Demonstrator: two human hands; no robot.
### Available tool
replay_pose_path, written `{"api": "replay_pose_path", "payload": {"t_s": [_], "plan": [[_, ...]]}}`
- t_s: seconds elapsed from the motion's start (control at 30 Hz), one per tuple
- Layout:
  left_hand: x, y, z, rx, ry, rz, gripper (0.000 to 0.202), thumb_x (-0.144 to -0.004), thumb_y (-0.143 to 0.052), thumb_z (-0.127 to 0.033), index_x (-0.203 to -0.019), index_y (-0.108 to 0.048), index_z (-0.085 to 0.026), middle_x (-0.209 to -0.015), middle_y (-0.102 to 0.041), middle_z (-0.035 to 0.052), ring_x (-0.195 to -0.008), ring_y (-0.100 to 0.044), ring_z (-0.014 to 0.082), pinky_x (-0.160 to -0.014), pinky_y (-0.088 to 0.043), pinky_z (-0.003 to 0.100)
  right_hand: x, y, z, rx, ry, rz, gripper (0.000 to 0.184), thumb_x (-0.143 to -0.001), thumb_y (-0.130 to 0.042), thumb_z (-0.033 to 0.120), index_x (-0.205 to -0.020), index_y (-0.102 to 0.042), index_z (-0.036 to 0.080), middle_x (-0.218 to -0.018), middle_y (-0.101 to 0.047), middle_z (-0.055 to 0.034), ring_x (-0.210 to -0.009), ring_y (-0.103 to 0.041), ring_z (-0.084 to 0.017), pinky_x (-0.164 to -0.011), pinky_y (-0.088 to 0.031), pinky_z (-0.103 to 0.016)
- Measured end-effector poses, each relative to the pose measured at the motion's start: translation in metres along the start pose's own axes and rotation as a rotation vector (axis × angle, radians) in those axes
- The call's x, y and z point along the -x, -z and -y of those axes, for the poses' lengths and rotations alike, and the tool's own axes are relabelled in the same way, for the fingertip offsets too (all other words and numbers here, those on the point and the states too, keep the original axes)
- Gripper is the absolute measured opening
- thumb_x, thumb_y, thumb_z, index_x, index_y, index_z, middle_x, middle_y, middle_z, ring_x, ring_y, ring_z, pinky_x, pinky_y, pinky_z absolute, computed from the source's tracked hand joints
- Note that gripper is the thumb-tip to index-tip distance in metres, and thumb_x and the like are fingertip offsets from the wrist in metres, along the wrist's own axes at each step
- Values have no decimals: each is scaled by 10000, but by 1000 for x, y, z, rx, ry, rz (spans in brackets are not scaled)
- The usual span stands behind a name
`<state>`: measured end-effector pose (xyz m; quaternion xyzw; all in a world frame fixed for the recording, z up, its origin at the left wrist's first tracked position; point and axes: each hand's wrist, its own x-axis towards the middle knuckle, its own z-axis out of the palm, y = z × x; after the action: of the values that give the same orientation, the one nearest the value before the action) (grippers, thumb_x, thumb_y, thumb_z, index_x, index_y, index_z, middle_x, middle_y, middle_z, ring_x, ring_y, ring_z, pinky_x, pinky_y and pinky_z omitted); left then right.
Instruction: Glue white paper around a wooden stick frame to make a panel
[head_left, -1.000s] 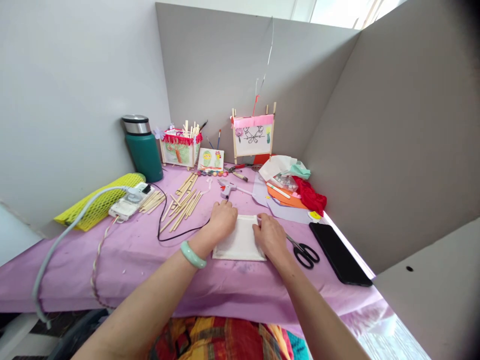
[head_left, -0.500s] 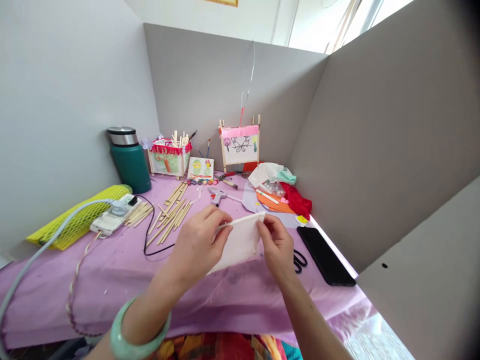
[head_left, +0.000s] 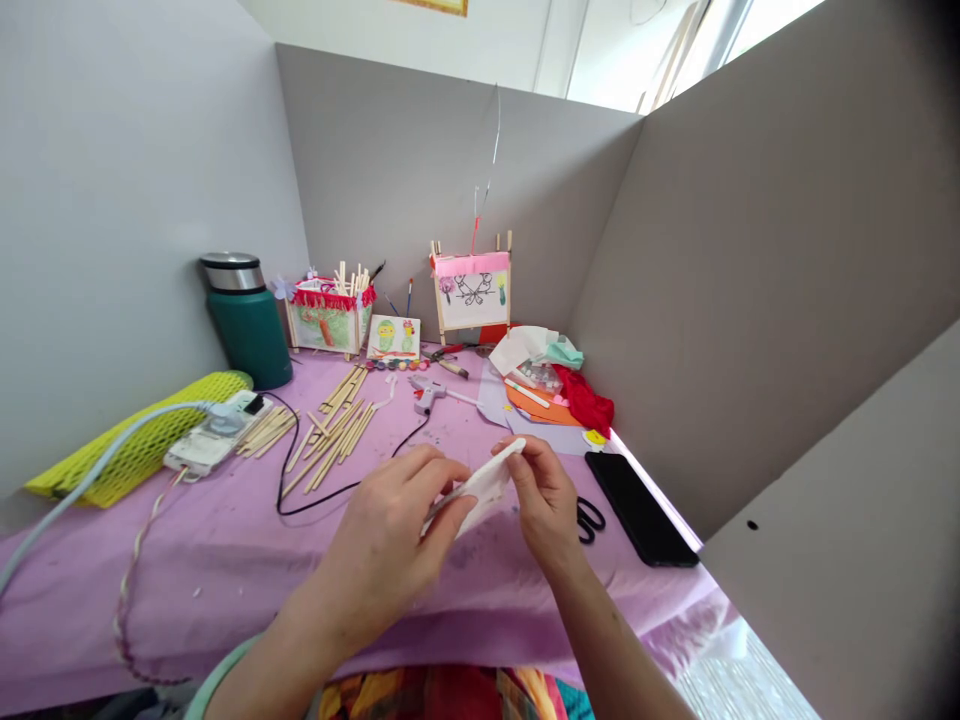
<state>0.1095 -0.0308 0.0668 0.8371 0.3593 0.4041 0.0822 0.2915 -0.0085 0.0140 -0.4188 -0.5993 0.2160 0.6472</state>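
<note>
Both my hands hold a white paper panel (head_left: 484, 487) lifted off the purple tablecloth (head_left: 225, 530), tilted nearly edge-on. My left hand (head_left: 394, 530) pinches its near left edge with closed fingers. My right hand (head_left: 544, 500) grips its right edge, thumb and fingers pressed on it. Black scissors (head_left: 589, 518) lie just right of my right hand. A glue gun (head_left: 427, 393) rests further back on the cloth.
Loose wooden sticks (head_left: 334, 425) and a black cable (head_left: 345, 470) lie left of centre. A green flask (head_left: 246, 320), yellow mesh (head_left: 135, 440), a power strip (head_left: 214, 435), two decorated frames (head_left: 471, 290), coloured papers (head_left: 551, 395) and a black phone (head_left: 637, 495) ring the table. Grey partitions enclose it.
The white panel lay flat under both hands a second ago. My hands have lifted it and turned it toward edge-on. The camera view has shifted slightly left and down.
</note>
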Motion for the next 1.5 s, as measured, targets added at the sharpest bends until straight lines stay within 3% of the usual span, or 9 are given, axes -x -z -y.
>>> {"api": "replay_pose_path", "payload": {"t_s": [0.2,0.5,0.77,1.0,1.17,1.27,1.5], "plan": [[1,1,-1,-13,-21,-28,130,-897,-504,-195,-960,-615,-221,-853,-604,12,-757,-573,138,-675,-436,276,3,1,5,2,8,41,196,-935,-465,339,-966,-616,219,-948,-630,-26,-865,-568,-162,-741,-433,-261],[3,-6,-1,-70,-56,-107,133,-894,-511,-195,-960,-626,-210,-863,-618,32,-786,-576,164,-698,-459,306,9,-4,11,-121,-136,36,308,-940,-417,428,-1084,-608,234,-946,-652,-35,-726,-574,-154,-619,-443,-254],[3,-11,0,-66,-61,-128,162,-901,-491,-195,-960,-641,-201,-859,-623,46,-777,-579,165,-698,-476,301,10,-6,2,-124,-145,37,308,-946,-400,434,-1022,-602,215,-892,-637,-37,-731,-559,-160,-630,-427,-262],[-6,-4,11,-125,-52,-161,185,-906,-503,-228,-953,-681,-217,-844,-632,32,-762,-589,145,-681,-471,280,11,-1,6,22,-133,83,282,-932,-454,416,-1047,-619,219,-864,-617,-3,-725,-535,-141,-628,-415,-235],[-19,1,21,-223,-96,-207,178,-892,-524,-216,-937,-696,-217,-833,-636,40,-814,-571,177,-746,-462,346,13,0,13,-17,-154,119,251,-922,-478,405,-988,-627,213,-832,-613,8,-737,-543,-143,-637,-433,-226],[-22,-1,14,-232,-120,-239,174,-875,-544,-190,-985,-677,-214,-910,-638,55,-903,-547,211,-824,-443,409,14,-3,16,32,-96,56,215,-930,-474,367,-947,-626,216,-792,-599,13,-697,-531,-134,-618,-420,-223],[-22,-26,-14,-30,-173,-223,123,-879,-528,-166,-925,-638,-200,-898,-642,49,-874,-534,198,-824,-432,399,22,-11,11,23,57,39,175,-946,-446,269,-992,-612,237,-919,-625,-16,-822,-574,-158,-740,-446,-267]]}}
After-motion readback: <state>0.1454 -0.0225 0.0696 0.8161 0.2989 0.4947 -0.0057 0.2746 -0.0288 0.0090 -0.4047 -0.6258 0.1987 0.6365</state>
